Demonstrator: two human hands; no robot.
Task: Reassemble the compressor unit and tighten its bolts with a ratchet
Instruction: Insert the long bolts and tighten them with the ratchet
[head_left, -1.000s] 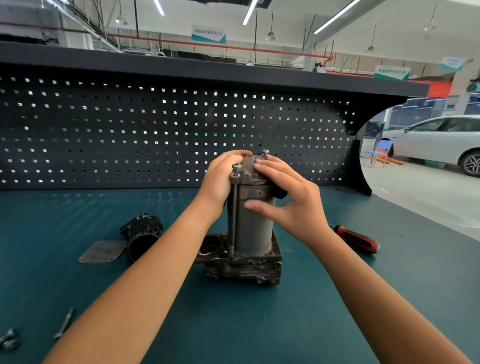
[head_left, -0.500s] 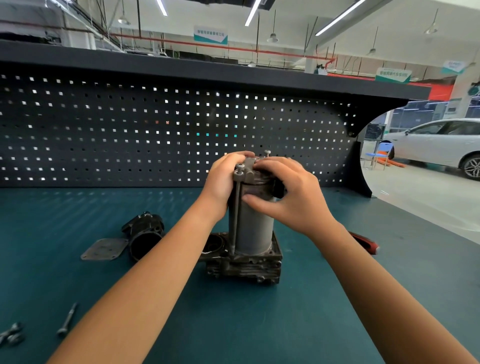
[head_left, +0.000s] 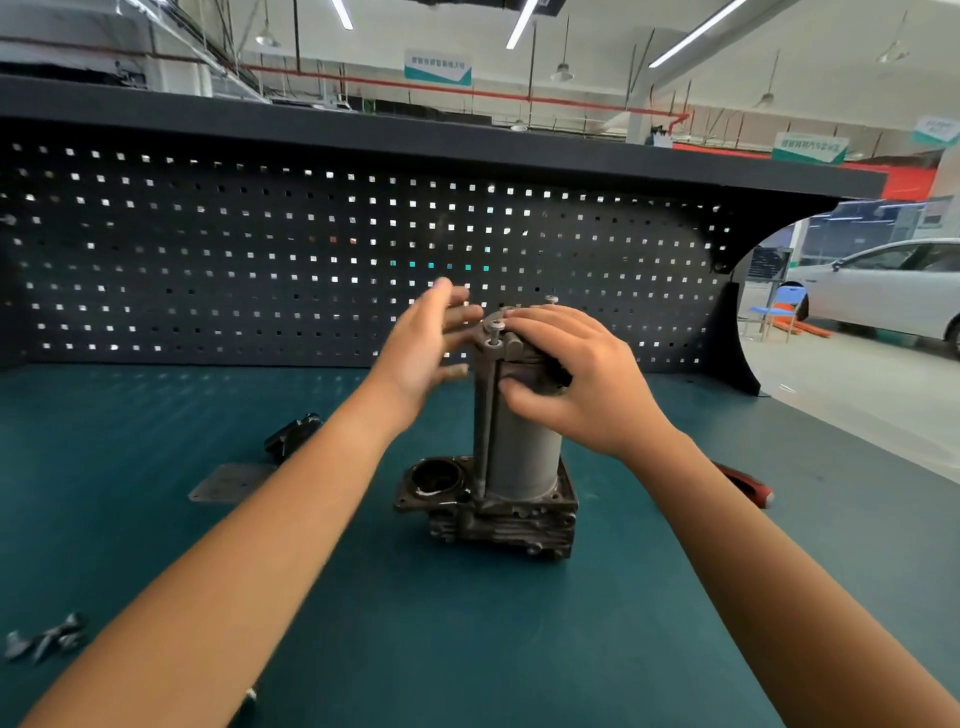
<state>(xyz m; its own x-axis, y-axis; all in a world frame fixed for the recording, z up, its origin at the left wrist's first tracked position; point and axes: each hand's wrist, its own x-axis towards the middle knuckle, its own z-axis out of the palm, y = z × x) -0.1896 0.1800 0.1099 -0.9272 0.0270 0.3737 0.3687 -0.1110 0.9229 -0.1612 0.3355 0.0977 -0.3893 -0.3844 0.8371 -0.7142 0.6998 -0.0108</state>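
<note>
1. The compressor unit stands upright in the middle of the teal tabletop, straight ahead of the person. Its long axis is vertical, a grey cylinder on a squat cast base.
2. The right hand is clamped on the top of the unit, fingers curved over the end cap and thumb pressed to the cylinder's front. The left hand is spread and holds nothing, just beside the cap on its left. It is blurred, so I cannot tell whether its fingertips touch the metal.
3. A long bolt runs down the near-left corner, parallel to the cylinder, with its head standing proud of the cap between the two hands. A second bolt head shows at the far side, beyond the right knuckles. Any seating or turning likely has to come from above, along that vertical line. The free left hand looks better placed for the near bolt while the right steadies the unit.
4. The right hand covers most of the cap, so any other bolts there cannot be seen.
5. A red-handled tool lies to the right, mostly behind the right forearm. Whether it is the ratchet is unclear.
6. A black housing and a flat plate lie to the left, partly behind the left forearm. The loose bolts at the near-left edge are blurred.
</note>
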